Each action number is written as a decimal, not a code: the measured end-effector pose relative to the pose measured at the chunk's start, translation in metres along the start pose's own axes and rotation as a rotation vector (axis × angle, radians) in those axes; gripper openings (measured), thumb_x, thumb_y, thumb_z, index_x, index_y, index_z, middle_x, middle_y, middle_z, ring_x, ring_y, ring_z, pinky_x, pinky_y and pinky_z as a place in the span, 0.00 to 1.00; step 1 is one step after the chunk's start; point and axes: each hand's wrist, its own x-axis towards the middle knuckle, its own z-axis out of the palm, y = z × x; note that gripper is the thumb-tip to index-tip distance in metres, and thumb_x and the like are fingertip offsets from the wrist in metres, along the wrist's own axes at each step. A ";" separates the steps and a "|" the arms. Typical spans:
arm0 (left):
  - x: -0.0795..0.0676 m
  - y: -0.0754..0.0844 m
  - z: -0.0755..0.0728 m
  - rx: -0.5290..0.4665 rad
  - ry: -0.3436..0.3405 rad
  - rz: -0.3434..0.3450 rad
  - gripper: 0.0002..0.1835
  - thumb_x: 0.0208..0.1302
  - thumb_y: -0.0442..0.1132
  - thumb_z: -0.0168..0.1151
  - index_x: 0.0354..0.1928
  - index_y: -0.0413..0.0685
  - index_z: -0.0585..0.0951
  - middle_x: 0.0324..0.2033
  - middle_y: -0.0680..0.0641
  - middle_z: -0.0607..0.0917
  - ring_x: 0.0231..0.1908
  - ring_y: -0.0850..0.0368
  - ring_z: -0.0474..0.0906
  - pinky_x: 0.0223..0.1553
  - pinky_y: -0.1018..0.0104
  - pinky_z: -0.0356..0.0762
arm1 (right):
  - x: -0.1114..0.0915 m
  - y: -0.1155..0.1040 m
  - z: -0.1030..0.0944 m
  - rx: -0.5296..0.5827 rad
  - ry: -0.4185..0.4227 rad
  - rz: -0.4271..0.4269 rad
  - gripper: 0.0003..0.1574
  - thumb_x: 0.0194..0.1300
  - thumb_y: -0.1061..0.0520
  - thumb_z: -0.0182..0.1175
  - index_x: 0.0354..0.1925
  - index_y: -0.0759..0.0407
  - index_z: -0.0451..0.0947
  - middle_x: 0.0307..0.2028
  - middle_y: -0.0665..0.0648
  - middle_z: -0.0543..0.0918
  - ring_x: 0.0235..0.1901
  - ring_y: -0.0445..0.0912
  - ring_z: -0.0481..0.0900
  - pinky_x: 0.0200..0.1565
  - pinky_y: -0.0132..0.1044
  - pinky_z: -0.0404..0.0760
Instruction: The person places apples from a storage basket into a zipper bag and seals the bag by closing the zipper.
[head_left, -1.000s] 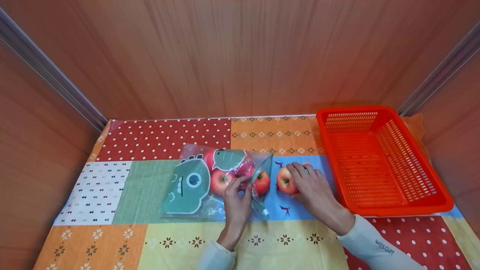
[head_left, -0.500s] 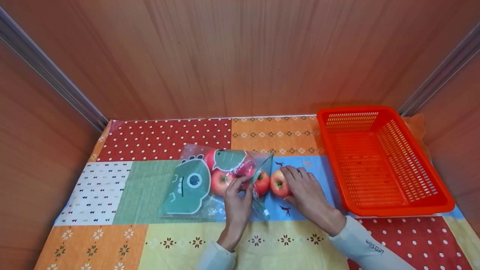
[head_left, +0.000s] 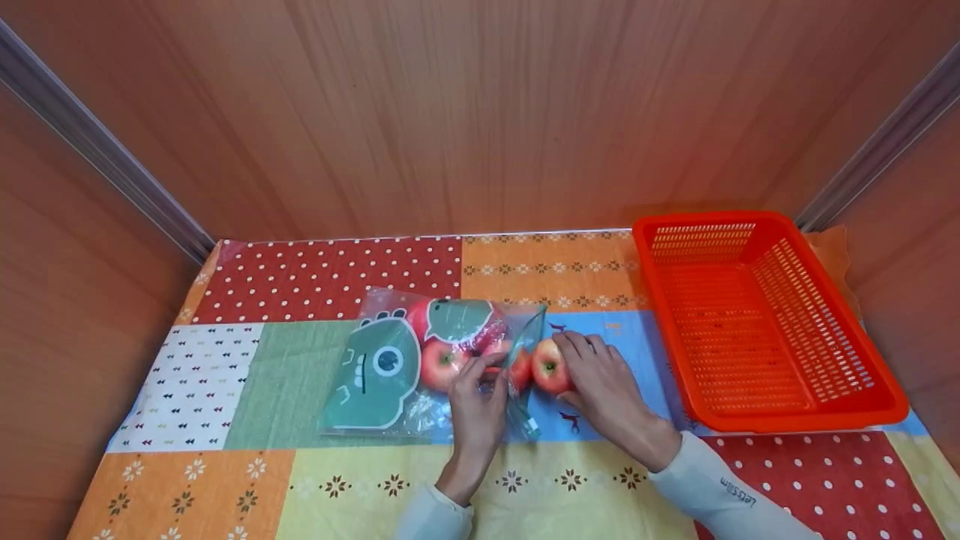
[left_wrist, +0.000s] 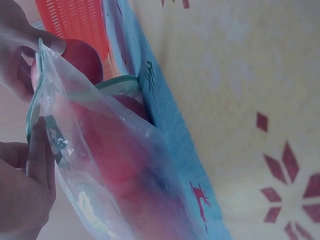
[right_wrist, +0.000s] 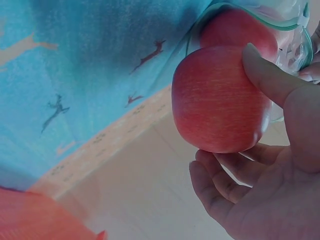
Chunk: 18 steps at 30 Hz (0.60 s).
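Observation:
A clear zip bag (head_left: 375, 409) with a green monster print lies on the cloth, its mouth to the right. Several red apples (head_left: 442, 366) are inside it. My left hand (head_left: 478, 412) pinches the upper edge of the bag's mouth, lifting it, as the left wrist view (left_wrist: 30, 175) also shows. My right hand (head_left: 604, 382) grips a red and yellow apple (head_left: 550, 367) between thumb and fingers, right at the mouth. In the right wrist view this held apple (right_wrist: 220, 100) sits against another apple (right_wrist: 240, 30) just inside the opening.
An orange plastic basket (head_left: 780, 416) with slotted walls stands on the right; no fruit shows in it. A patchwork cloth (head_left: 300, 390) covers the table. Wood-grain panels (head_left: 480, 112) enclose the back and both sides.
My right hand has moved left with its apple, up to the bag's mouth, and the apple at the opening has shifted slightly inward. The left hand has stayed nearly still.

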 end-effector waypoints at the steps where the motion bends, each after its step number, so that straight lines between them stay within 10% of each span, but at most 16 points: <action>1: 0.000 0.000 0.000 -0.004 -0.004 -0.001 0.14 0.66 0.25 0.70 0.53 0.37 0.88 0.47 0.43 0.91 0.39 0.51 0.88 0.44 0.62 0.89 | 0.000 -0.001 0.000 -0.004 -0.001 0.002 0.53 0.55 0.50 0.83 0.71 0.65 0.70 0.64 0.65 0.79 0.60 0.61 0.75 0.59 0.60 0.80; 18: 0.000 0.006 0.003 -0.028 -0.024 -0.012 0.14 0.66 0.24 0.69 0.52 0.40 0.89 0.48 0.44 0.91 0.39 0.53 0.89 0.43 0.64 0.89 | 0.005 -0.010 0.008 0.033 0.076 -0.030 0.54 0.52 0.52 0.84 0.70 0.65 0.70 0.65 0.65 0.78 0.59 0.61 0.76 0.57 0.59 0.83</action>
